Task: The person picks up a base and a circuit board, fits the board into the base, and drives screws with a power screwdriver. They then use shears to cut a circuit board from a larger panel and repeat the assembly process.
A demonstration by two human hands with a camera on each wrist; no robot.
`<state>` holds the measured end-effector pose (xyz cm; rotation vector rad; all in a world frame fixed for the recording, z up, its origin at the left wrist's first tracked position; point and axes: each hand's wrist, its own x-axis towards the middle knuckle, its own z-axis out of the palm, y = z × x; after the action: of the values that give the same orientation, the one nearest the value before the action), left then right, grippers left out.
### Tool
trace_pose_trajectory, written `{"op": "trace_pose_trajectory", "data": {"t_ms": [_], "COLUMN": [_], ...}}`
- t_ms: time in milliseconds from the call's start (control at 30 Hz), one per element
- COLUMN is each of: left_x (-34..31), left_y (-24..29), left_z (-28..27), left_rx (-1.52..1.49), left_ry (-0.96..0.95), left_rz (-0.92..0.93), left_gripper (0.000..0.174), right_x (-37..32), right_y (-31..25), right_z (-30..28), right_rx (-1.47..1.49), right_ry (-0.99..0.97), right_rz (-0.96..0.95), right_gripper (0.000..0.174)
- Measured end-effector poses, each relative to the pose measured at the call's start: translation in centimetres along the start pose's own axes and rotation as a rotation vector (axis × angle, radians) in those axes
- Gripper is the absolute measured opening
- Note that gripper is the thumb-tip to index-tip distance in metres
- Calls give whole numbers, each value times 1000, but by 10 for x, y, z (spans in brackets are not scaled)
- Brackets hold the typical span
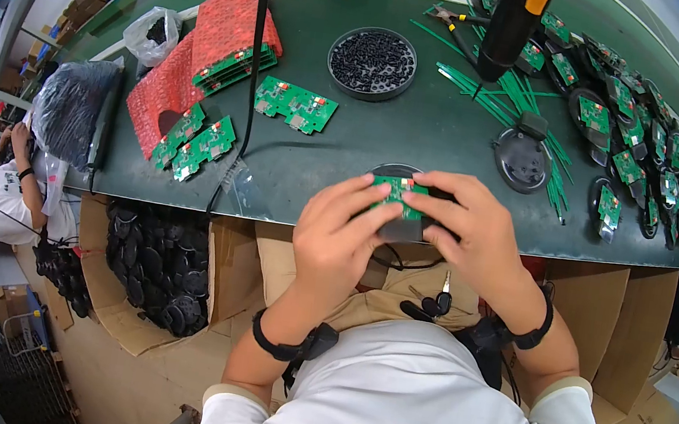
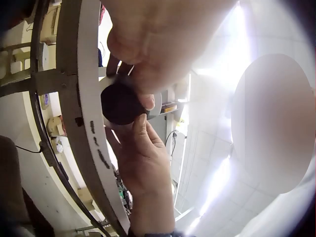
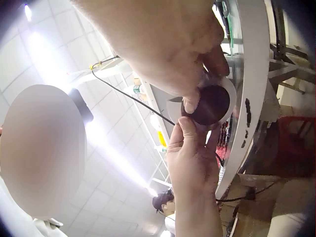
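Observation:
A black round casing (image 2: 122, 103) with a small green circuit board (image 1: 398, 194) in it is held between both hands at the bench's front edge. The left hand (image 1: 341, 234) grips its left side, fingertips on the board's top. On the other side the right hand (image 1: 476, 231) grips it, fingers over the board's upper right. From below, the right wrist view shows the casing's dark round underside (image 3: 213, 104) with both thumbs at its rim. The fingers hide part of the board.
A round tray of small black parts (image 1: 373, 62) lies mid-bench, with green boards (image 1: 295, 105) and red bubble wrap (image 1: 231, 28) to its left. Green strips (image 1: 503, 96), a loose black casing (image 1: 523, 160) and many casings with boards (image 1: 628, 131) lie right. A dark tool (image 1: 513, 28) hangs above.

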<state>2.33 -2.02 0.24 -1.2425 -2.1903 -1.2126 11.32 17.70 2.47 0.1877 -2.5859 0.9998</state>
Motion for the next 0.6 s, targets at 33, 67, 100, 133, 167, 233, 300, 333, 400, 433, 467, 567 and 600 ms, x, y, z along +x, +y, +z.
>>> {"op": "trace_pose_trajectory", "data": {"t_ms": [33,67,100,133,167,233,300,333,400,433,467,567,600], "left_x": [-7,-12,-17,-19,-20,-18,-18,-17,-15,-14,-13,-12,-13], "left_y": [-1,-1,1,4,7,12,11,10,9,9,8,6,6], "left_z": [2,5,7,6,3,-2,-2,-2,0,0,2,4,5], "left_rx": [-2,42,88,65,66,52,25,-1,-16,-33,-34,-42,-63], "left_ry": [-2,-16,-29,-65,-63,-123,-122,-123,-122,-124,-121,-122,-121], "left_rz": [-3,5,13,-18,-21,-48,-52,-55,-61,-68,-71,-60,-82], "left_gripper": [39,40,41,39,39,42,45,47,48,49,49,49,48], "right_x": [-3,-4,-5,-5,-4,-1,5,9,17,19,24,30,30], "right_y": [-1,-2,-3,-5,-6,-10,-9,-7,4,10,10,9,9], "right_z": [0,0,-1,-3,-7,-14,-22,-25,-17,-12,-2,3,5], "right_rx": [1,-21,-43,-41,-40,-49,5,59,56,54,28,-82,-78], "right_ry": [-2,-19,-35,-62,-64,-138,-154,-167,-106,-45,64,16,10], "right_rz": [4,-25,-56,-66,-68,-50,-53,-56,-30,1,0,0,-1], "right_gripper": [51,52,52,51,51,46,43,40,39,38,32,24,24]}}
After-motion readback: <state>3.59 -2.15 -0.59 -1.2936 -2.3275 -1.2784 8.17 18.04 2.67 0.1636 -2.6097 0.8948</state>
